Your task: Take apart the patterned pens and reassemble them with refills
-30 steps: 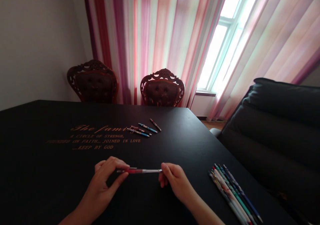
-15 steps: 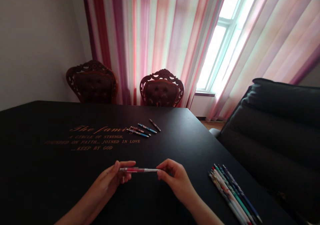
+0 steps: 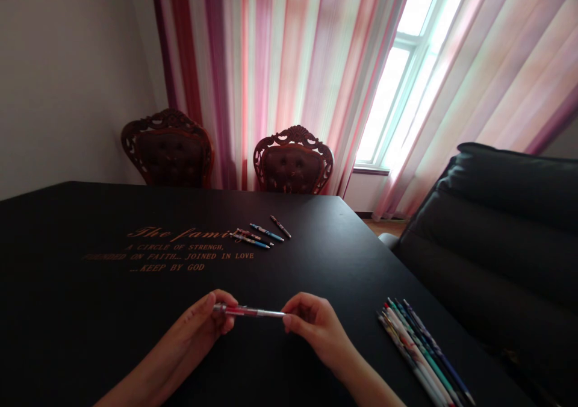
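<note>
I hold a slim pen [image 3: 250, 312] with a red and clear barrel level above the black table [image 3: 90, 310], one end in each hand. My left hand [image 3: 205, 326] pinches its left end between thumb and fingers. My right hand [image 3: 311, 326] pinches the right end with thumb and forefinger. A row of several patterned pens [image 3: 419, 350] lies side by side on the table to the right of my right hand. Farther back, near the middle of the table, lie several shorter pens [image 3: 259, 234].
Gold lettering [image 3: 174, 250] is printed on the table's far left half. Two carved wooden chairs [image 3: 292, 160] stand behind the table before striped pink curtains. A dark padded chair [image 3: 497, 238] stands close to the table's right edge.
Both hands have shifted their grip on the pen and drawn slightly closer together. The pen has dropped a little and stays level between them.
</note>
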The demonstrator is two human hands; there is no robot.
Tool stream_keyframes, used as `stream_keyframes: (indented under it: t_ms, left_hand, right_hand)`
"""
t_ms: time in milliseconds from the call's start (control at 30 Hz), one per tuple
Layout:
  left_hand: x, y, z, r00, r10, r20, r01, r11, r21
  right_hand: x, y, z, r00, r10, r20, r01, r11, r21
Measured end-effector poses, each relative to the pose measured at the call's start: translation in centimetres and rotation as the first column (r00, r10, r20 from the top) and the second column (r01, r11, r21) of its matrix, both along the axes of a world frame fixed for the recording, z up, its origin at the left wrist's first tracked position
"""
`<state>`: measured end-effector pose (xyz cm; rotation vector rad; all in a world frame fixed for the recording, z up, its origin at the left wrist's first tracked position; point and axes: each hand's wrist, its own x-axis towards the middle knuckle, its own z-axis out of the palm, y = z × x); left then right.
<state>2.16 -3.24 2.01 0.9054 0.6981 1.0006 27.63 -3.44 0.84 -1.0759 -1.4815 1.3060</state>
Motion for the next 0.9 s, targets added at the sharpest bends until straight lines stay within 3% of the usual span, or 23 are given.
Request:
stream_keyframes:
  t_ms: [233,700,800,900]
  left_hand:
    - [-0.17,0.04,-0.25,0.995,-0.039,-0.089,0.045,0.997,0.068]
    - [-0.03,-0.03,0.04,0.984,0.035,-0.174,-0.022,0.997,0.076]
    - [-0.01,0.04,-0.04,0.946,0.113,-0.303,-0.058,0.981,0.185]
    - [-0.12,0.07,-0.15,0.832,0.226,-0.506,-0.034,0.932,0.362]
  right_hand:
    - [-0.07,-0.10,-0.01,0.998,0.001,0.056,-0.001,1.000,0.013]
    - [0.07,-0.11,0.42,0.998,-0.001,0.066,-0.001,1.000,0.021]
    - [0.04,-0.33,0.82,0.983,-0.039,0.179,0.026,0.997,0.077]
    - [-0.11,-0.56,0.99,0.959,-0.085,0.271,0.051,0.990,0.130]
